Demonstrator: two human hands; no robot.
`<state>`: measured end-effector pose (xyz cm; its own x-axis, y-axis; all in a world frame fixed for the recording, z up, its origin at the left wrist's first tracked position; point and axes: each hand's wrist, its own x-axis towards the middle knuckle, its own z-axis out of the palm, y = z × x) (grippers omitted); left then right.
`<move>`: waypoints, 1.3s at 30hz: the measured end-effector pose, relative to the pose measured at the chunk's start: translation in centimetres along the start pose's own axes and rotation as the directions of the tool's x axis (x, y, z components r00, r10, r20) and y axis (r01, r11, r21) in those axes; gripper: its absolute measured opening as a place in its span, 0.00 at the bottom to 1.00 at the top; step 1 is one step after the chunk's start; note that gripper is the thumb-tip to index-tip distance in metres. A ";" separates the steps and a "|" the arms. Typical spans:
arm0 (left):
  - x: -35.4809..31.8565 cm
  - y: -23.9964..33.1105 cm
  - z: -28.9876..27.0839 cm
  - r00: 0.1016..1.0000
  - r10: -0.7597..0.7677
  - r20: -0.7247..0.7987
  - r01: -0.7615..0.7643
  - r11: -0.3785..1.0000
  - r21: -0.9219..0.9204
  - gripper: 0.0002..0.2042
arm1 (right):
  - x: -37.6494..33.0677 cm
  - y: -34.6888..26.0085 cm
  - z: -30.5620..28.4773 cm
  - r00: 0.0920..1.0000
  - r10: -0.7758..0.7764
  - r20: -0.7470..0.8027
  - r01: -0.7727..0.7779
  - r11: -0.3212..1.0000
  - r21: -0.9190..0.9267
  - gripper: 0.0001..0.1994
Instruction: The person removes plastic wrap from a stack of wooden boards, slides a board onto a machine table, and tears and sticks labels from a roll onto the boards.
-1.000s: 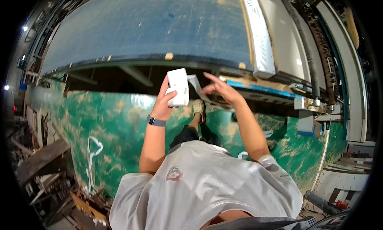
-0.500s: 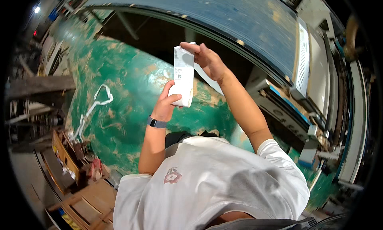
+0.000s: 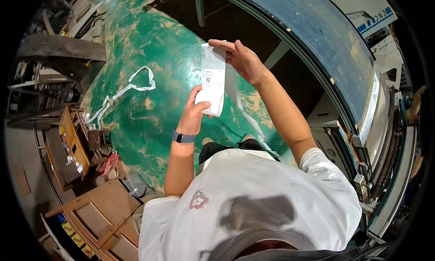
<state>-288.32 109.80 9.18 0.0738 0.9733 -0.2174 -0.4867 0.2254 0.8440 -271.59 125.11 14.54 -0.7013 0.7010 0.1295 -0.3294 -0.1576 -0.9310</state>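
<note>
A white strip of printed paper labels (image 3: pixel 213 77) is held upright in front of me, its lower end curled into a loop. My left hand (image 3: pixel 189 116) pinches that lower end, thumb across the front and fingers behind. At the upper end, my right hand (image 3: pixel 244 62) has its fingers laid along the top edge, the strip resting against them; part of its grip is hidden. A long whitish tail (image 3: pixel 248 118) trails from behind the strip down to the right, toward the floor near my feet. Its link to the strip is partly hidden.
The green floor (image 3: pixel 167 111) is streaked with dust, and a discarded white ribbon (image 3: pixel 144 86) lies on it at left. A large blue-topped machine table (image 3: pixel 317 25) borders the right. Wooden cabinet pieces (image 3: pixel 102 215) and scrap boards (image 3: pixel 61 48) crowd the left side.
The whole view has swung, so table and floor sit differently around me. Both hands stay on the label strip, with little change in grip. More of the trailing tail shows.
</note>
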 end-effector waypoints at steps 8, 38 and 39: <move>8.5 3.1 -2.3 1.000 -0.001 0.016 0.000 1.000 0.026 0.27 | 7.8 0.5 -5.2 1.000 -0.020 -0.015 0.021 0.999 0.028 0.34; 50.6 15.9 -8.4 0.977 -0.068 0.204 0.098 0.985 -0.140 0.24 | 42.2 -4.1 -29.6 0.948 -0.058 -0.313 0.071 0.997 0.030 0.30; 52.2 16.5 -8.4 0.972 -0.076 0.224 0.103 0.988 -0.111 0.24 | 42.9 -4.6 -30.4 0.936 -0.070 -0.346 0.068 0.998 -0.016 0.30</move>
<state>-299.82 163.94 7.65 0.3039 0.9382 -0.1656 -0.5703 0.3184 0.7572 -280.93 177.04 14.02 -0.4147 0.9074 0.0681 -0.3664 -0.0980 -0.9253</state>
